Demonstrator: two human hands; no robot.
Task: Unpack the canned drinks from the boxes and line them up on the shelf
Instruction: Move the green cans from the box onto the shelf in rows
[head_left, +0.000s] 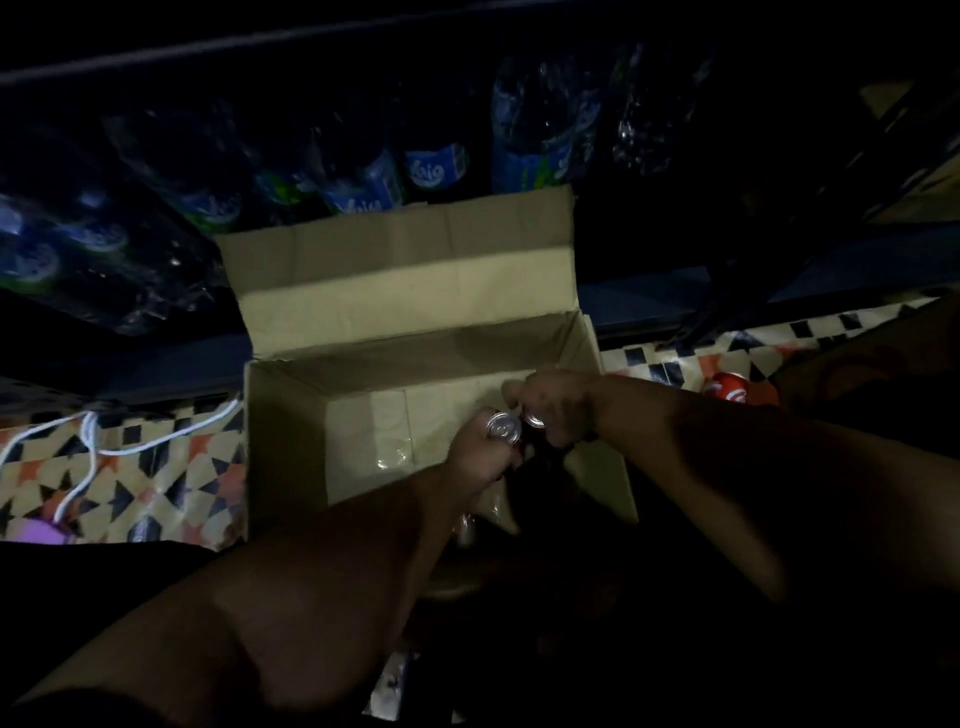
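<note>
An open cardboard box (291, 441) stands on the patterned floor with its far flap raised. Both my hands reach into its right half. My left hand (480, 457) grips a can (503, 428) whose silver top faces up. My right hand (553, 410) closes on a second can (534, 419) right beside it; only a sliver of that can's top shows. The box's left half shows bare cardboard and some clear plastic wrap. Another can top (465, 525) is dimly visible under my left wrist. Red cans (735, 389) lie on the floor to the right of the box.
Behind the box, a dark shelf (675, 306) runs across, with shrink-wrapped packs of water bottles (363, 182) above it. A white cord (104, 441) and a purple object (39, 530) lie on the tiled floor at left. The scene is very dim.
</note>
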